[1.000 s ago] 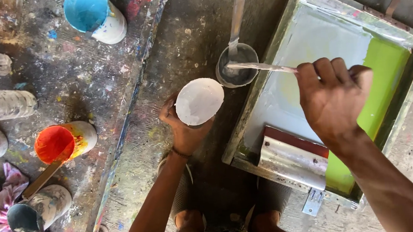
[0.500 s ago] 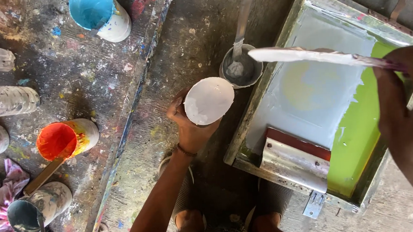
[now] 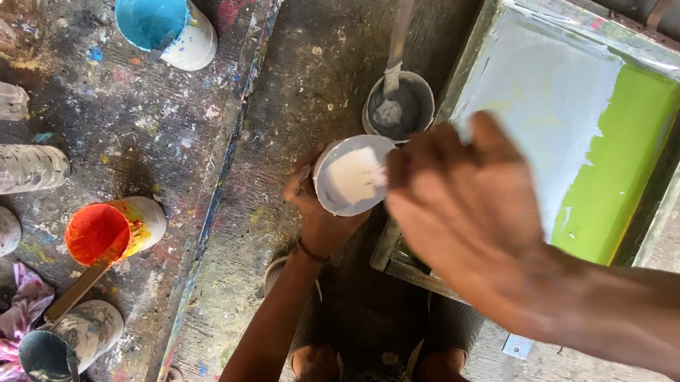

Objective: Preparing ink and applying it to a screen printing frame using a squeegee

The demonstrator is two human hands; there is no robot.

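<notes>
White paint fills the small round tub [image 3: 352, 175] that the left hand [image 3: 314, 205] grips from below, fingers curled around its rim, beside the green-and-white printing frame [image 3: 593, 122]. On the paint-spattered surface [image 3: 108, 120] stand a blue-filled cup [image 3: 163, 23] at top, an orange-filled one [image 3: 110, 230] at left and a dark one [image 3: 65, 347] below it. Since half a second ago the right hand [image 3: 467, 213] has swung from the frame's right edge to the tub, blurred; its grip cannot be made out.
</notes>
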